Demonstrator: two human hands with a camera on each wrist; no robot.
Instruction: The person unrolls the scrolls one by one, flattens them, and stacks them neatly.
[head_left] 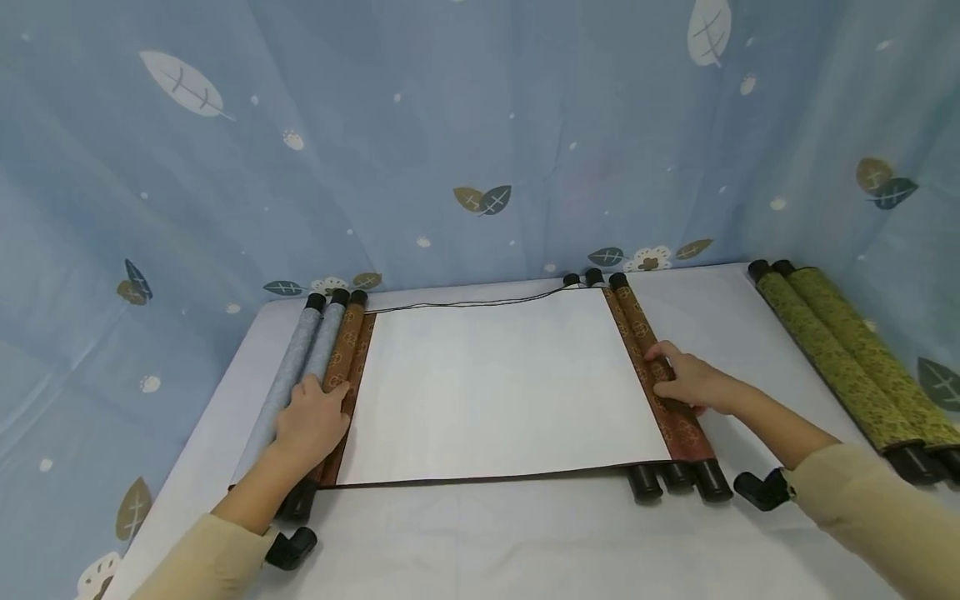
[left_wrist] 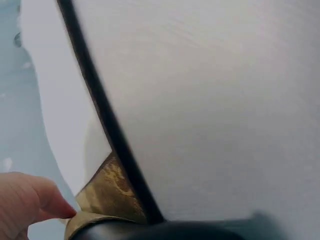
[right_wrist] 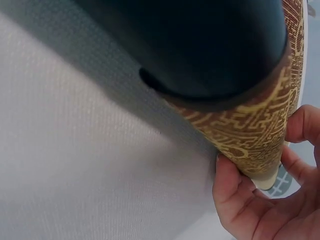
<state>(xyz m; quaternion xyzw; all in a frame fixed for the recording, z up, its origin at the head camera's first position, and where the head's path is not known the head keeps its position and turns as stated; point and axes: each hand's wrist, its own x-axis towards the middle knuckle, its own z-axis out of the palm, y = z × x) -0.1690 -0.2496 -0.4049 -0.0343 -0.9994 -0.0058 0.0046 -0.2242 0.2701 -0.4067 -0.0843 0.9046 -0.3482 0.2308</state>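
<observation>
A hanging scroll [head_left: 495,383] lies partly unrolled, its white paper showing between brown patterned ends. My left hand [head_left: 311,421] grips the left brown roll [head_left: 347,337], thumb on the paper side. In the left wrist view the thumb [left_wrist: 50,200] touches the brown cloth [left_wrist: 107,192] near a dark rod end. My right hand [head_left: 693,383] holds the right brown roll [head_left: 637,321] around its middle. The right wrist view shows thumb and fingers on either side of that gold-patterned roll [right_wrist: 250,135]. A thin dark cord [head_left: 465,303] runs along the scroll's far edge.
Light blue rolls [head_left: 288,375] lie against the scroll's left side. Black rod ends [head_left: 645,483] stick out beneath its right end. Two green patterned rolls [head_left: 840,358] lie at the far right of the white table [head_left: 450,542]. A blue leaf-print curtain [head_left: 420,125] hangs behind.
</observation>
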